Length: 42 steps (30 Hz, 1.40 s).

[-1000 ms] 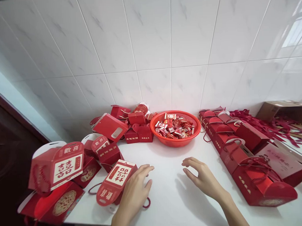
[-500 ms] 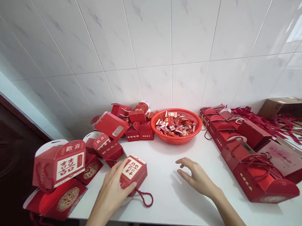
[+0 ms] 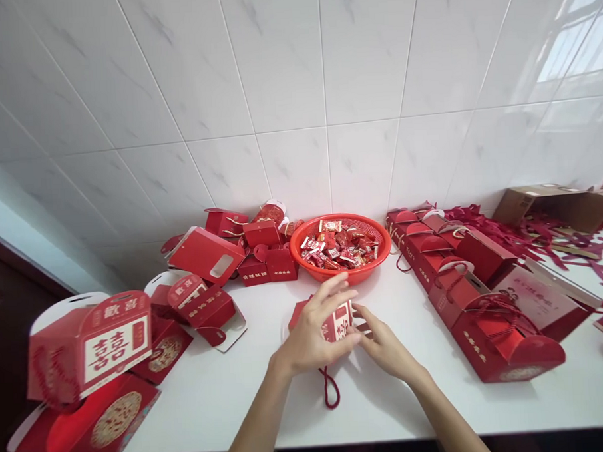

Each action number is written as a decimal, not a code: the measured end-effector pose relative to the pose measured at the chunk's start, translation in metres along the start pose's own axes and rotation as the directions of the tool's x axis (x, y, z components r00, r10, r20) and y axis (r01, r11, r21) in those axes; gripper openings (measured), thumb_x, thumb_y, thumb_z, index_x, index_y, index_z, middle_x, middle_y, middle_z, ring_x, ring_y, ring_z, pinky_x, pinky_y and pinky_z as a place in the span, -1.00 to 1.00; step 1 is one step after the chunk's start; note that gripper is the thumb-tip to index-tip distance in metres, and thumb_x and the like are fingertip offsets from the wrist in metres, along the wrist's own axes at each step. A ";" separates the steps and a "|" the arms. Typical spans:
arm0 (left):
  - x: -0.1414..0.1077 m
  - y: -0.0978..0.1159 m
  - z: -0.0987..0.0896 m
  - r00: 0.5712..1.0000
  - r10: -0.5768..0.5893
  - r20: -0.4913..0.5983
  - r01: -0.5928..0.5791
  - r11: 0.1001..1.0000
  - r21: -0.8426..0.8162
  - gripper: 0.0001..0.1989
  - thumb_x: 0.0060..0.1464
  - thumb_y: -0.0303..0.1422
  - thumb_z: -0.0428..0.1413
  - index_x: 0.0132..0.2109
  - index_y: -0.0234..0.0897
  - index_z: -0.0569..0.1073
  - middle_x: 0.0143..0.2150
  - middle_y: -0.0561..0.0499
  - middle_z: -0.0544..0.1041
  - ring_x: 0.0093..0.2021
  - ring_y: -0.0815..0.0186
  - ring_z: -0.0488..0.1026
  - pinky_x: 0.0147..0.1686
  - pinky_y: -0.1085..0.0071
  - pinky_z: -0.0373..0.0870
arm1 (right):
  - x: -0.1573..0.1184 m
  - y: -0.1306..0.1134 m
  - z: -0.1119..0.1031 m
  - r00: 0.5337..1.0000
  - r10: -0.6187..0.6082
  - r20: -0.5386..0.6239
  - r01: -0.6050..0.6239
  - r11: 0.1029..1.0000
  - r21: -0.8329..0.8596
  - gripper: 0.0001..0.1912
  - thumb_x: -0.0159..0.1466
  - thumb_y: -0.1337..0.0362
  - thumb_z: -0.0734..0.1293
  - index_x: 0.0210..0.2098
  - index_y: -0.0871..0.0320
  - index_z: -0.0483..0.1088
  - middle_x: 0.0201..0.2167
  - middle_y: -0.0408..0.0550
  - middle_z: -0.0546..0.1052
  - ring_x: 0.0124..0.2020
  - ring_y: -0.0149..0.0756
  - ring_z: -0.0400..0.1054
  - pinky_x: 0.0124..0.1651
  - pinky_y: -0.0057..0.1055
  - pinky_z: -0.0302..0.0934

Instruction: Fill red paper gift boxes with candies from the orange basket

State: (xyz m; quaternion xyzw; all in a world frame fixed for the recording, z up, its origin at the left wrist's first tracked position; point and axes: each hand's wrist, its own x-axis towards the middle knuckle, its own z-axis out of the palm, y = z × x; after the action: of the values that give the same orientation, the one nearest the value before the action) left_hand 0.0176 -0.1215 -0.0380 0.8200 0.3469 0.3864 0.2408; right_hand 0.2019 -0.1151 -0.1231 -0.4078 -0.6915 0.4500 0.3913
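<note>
A small red box (image 3: pixel 342 323) with a white label is sitting between the person's two hands, partly hidden under the left hand (image 3: pixel 311 335), its label showing in the gap between thumb and fingers. Those fingers (image 3: pixel 333 288) are standing apart and reaching over the box, while the thumb is lying along its near side; from where I'm standing I can't tell whether they are gripping it. The right hand (image 3: pixel 389 345) is curving in from the other side, its bent fingers lying right at the box's right end, and I can't make out whether they are pressing on it. A dark red cord loop (image 3: pixel 331 394) is trailing onto the white tabletop (image 3: pixel 204 410), nearer the person than the left fingers. Just beyond the fingertips, a red basket (image 3: pixel 308 270) is holding a heap of wrapped sweets (image 3: pixel 345 249). Well to the left of the fingers, a large handled box (image 3: pixel 111 344) is resting on a box with a round gold emblem (image 3: pixel 115 421), and an open box (image 3: pixel 210 314) is lying tilted nearer the hands. Right of the fingers, a row of red boxes (image 3: pixel 418 267) is running back toward the wall, with tangled red ribbons (image 3: pixel 476 228) spreading behind it.
</note>
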 end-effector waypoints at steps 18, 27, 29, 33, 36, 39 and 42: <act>-0.056 -0.015 -0.002 0.775 -0.307 -0.553 0.467 0.867 0.173 -0.73 0.22 -0.17 0.09 -0.08 -0.15 0.60 0.17 -0.13 0.43 0.22 0.05 0.38 0.21 0.06 0.34 | -0.005 -0.039 -0.008 0.940 -0.323 -0.115 0.260 0.890 -0.375 -0.50 0.39 0.11 0.27 0.30 -0.05 0.25 0.32 0.10 0.26 0.33 -0.04 0.17 0.27 -0.03 0.23; -0.031 -0.015 0.010 0.852 -0.403 -0.336 0.468 0.873 0.140 -0.68 0.29 -0.16 -0.04 -0.23 -0.21 0.52 -0.08 -0.11 0.53 0.01 0.14 0.50 0.00 0.23 0.44 | 0.005 -0.055 0.003 0.972 -0.232 -0.030 0.191 0.861 -0.472 -0.65 0.43 0.07 0.18 -0.03 0.00 0.56 0.21 0.09 0.39 0.29 -0.03 0.23 0.21 -0.05 0.25; -0.023 -0.013 0.009 0.866 -0.410 -0.285 0.463 0.874 0.149 -0.66 0.28 -0.16 -0.04 -0.37 -0.22 0.47 -0.26 -0.05 0.53 -0.19 0.20 0.52 -0.12 0.27 0.46 | 0.003 -0.061 -0.004 0.976 -0.215 -0.020 0.174 0.834 -0.523 -0.64 0.44 0.10 0.17 -0.15 0.02 0.60 0.18 0.10 0.42 0.24 -0.01 0.28 0.17 -0.05 0.25; -0.012 -0.012 0.009 0.893 -0.432 -0.122 0.445 0.889 0.106 -0.82 0.16 -0.31 0.05 -0.21 -0.23 0.53 -0.18 -0.05 0.61 -0.15 0.19 0.54 -0.08 0.28 0.47 | 0.000 -0.077 -0.023 0.984 -0.166 0.063 0.164 0.723 -0.671 -0.65 0.42 0.21 0.20 -0.33 0.03 0.61 -0.06 0.10 0.52 0.08 0.00 0.37 0.05 -0.07 0.26; -0.008 -0.014 0.006 0.918 -0.396 -0.013 0.396 0.914 0.083 -0.57 0.04 -0.44 0.09 0.08 -0.21 0.50 0.16 -0.10 0.53 0.19 0.10 0.44 0.17 0.18 0.37 | -0.001 -0.089 -0.033 0.959 -0.144 0.243 0.275 0.673 -0.686 -0.62 0.40 0.23 0.23 -0.48 0.03 0.56 -0.28 0.04 0.52 -0.02 -0.05 0.39 -0.01 -0.16 0.26; -0.008 -0.017 -0.002 0.929 -0.361 0.082 0.359 0.932 0.046 -0.41 0.00 -0.46 0.11 0.23 -0.20 0.42 0.29 -0.12 0.42 0.30 0.08 0.33 0.25 0.14 0.30 | 0.000 -0.097 -0.034 0.934 -0.137 0.330 0.339 0.636 -0.694 -0.62 0.40 0.25 0.21 -0.49 0.04 0.52 -0.34 0.03 0.50 -0.03 -0.07 0.38 -0.07 -0.23 0.26; -0.009 -0.022 -0.011 0.916 -0.364 0.168 0.370 0.929 0.000 -0.30 -0.05 -0.47 0.14 0.30 -0.15 0.35 0.34 -0.10 0.36 0.28 0.08 0.35 0.18 0.18 0.38 | 0.002 -0.097 -0.035 0.947 -0.082 0.310 0.298 0.581 -0.757 -0.71 0.36 0.34 0.19 -0.31 0.03 0.54 -0.34 0.03 0.50 -0.12 -0.10 0.39 -0.21 -0.33 0.25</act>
State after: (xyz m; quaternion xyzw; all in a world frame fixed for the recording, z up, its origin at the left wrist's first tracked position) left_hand -0.0040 -0.1129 -0.0506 0.7656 0.4672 0.2706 0.3499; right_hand 0.2125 -0.1280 -0.0208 -0.4038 -0.9008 0.0964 0.1277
